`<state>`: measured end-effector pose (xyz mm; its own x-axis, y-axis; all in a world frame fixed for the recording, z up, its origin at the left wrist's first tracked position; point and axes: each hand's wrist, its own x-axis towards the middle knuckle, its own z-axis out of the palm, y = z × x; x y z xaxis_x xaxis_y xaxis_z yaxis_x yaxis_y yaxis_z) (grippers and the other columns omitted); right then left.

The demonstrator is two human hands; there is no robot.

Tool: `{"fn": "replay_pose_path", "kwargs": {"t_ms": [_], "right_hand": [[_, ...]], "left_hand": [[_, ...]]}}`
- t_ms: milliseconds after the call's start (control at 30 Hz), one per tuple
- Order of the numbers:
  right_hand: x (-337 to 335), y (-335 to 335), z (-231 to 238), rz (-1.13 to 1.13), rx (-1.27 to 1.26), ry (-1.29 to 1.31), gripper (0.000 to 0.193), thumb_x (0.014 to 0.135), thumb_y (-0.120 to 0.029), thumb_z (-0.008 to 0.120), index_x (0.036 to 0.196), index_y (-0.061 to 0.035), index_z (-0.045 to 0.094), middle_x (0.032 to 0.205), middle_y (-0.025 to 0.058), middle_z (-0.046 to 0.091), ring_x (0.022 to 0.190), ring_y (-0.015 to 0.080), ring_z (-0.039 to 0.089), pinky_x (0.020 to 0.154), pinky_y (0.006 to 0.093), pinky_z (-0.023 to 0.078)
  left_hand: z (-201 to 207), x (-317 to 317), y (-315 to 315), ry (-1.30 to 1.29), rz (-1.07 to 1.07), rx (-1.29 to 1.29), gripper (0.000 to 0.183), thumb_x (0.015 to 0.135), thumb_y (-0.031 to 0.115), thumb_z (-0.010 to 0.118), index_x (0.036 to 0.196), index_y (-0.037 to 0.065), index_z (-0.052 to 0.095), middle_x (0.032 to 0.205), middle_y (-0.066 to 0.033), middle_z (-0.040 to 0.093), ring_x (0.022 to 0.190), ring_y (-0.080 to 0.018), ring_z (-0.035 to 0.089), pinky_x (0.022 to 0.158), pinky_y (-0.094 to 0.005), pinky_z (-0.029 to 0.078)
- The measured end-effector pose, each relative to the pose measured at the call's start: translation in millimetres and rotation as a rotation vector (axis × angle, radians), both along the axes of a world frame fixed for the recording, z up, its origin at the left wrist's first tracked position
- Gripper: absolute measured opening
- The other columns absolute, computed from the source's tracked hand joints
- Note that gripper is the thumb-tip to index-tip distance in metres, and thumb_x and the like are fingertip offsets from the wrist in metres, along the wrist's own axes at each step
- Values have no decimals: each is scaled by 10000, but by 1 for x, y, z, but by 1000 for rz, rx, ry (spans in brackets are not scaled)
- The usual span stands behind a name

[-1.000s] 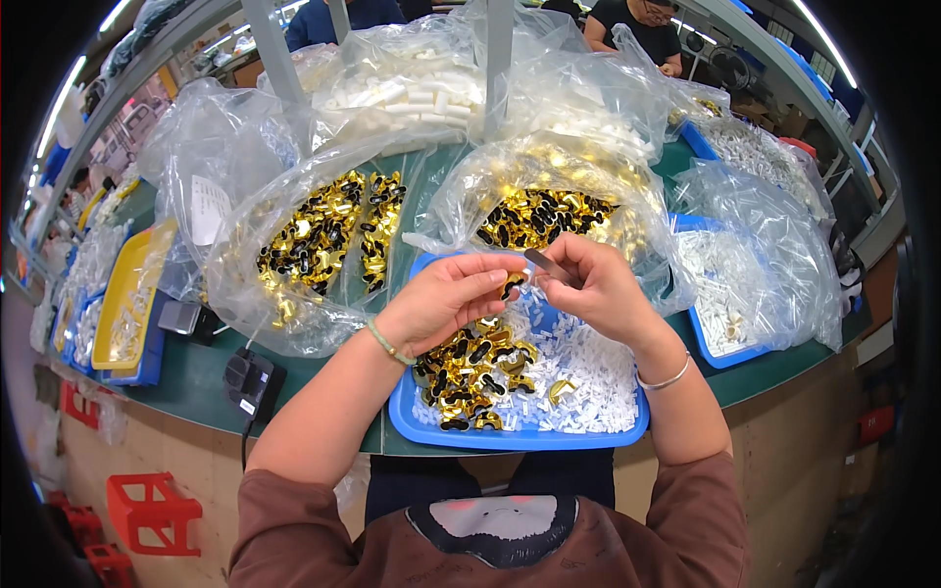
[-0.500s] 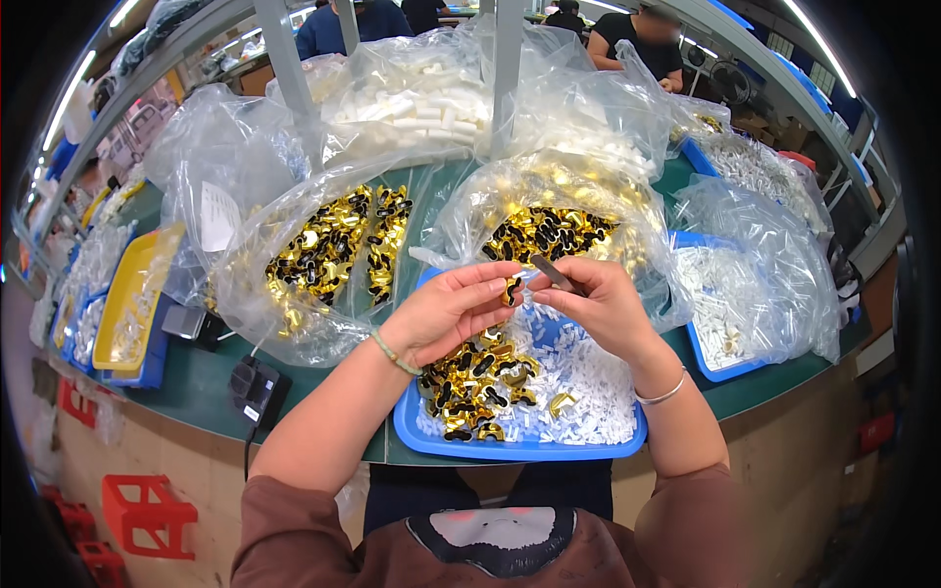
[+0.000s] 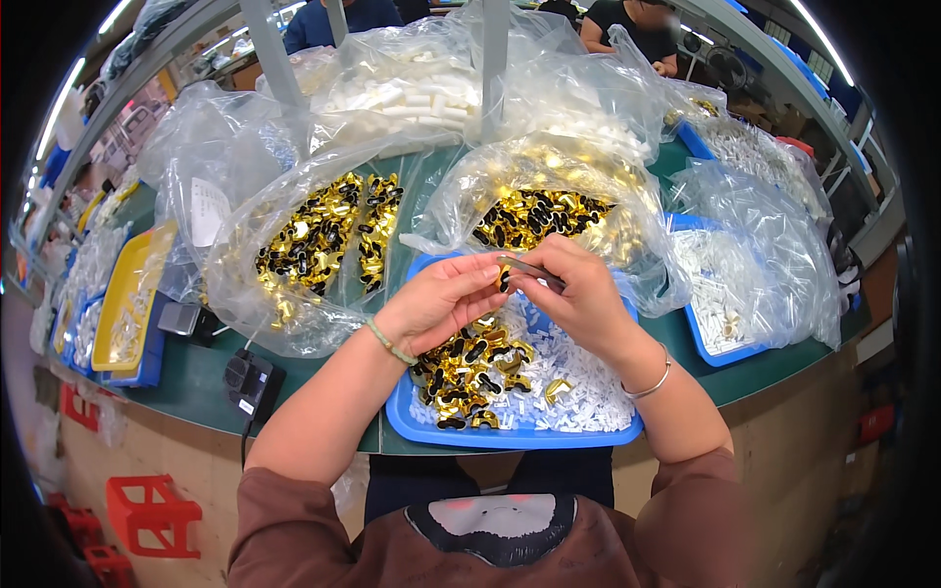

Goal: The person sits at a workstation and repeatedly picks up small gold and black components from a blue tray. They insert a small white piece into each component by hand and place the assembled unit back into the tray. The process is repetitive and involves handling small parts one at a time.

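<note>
Over the blue tray, both of my hands come together. My left hand pinches a small gold-and-black curved piece between thumb and fingers. In my right hand is a pair of metal tweezers, its tip against or very near the top of that piece. Below the hands, a heap of gold-and-black pieces fills the left part of the tray. Many small white plastic parts lie at its right, with a single gold piece among them.
Clear bags of gold-and-black pieces lie open beyond the tray. White tube-like parts fill a bag farther back. At right stands another blue tray; at left, a yellow tray and a black adapter. Grey posts rise behind.
The tweezers have swung flatter, and their tip now meets the top of the held piece. My right hand has turned and moved slightly left. The whole view has shifted a little.
</note>
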<state>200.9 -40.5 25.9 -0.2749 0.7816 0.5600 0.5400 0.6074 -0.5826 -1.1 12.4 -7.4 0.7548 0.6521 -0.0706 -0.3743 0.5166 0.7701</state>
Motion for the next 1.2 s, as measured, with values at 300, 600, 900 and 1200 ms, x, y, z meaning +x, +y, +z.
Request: {"fn": "replay_pose_path", "kwargs": {"t_ms": [300, 600, 900, 1200], "right_hand": [[-2, 1, -2, 8, 6, -13, 215, 808, -75, 680, 1022, -65, 695, 734, 80, 540, 631, 204, 547, 548, 308, 435], [-6, 0, -7, -80, 23, 7, 120, 764, -53, 712, 816, -24, 607, 746, 68, 559, 585, 173, 531, 507, 286, 412], [-7, -4, -7, -130, 91, -50, 157, 730, -51, 724, 801, -47, 583, 763, 79, 590, 622, 213, 588, 535, 311, 458], [-5, -2, -6, 14, -149, 248, 212, 796, -49, 683, 995, -28, 611, 761, 38, 542, 635, 116, 535, 578, 254, 434]], "left_hand": [[3, 3, -1, -8, -2, 5, 337, 972, 114, 532, 1290, 3, 510, 1116, -56, 613, 1001, -100, 597, 914, -230, 510], [2, 2, 0, -11, -13, -7, 359, 969, 92, 526, 1313, -4, 492, 1168, -86, 608, 1039, -121, 603, 933, -236, 510], [9, 4, -6, 44, 11, -5, 340, 978, 64, 487, 1310, -9, 492, 1229, -104, 589, 1115, -154, 588, 977, -265, 492], [14, 5, -6, -6, -29, -8, 361, 973, 105, 535, 1322, 40, 472, 1149, -41, 588, 1034, -105, 599, 939, -245, 513]]}}
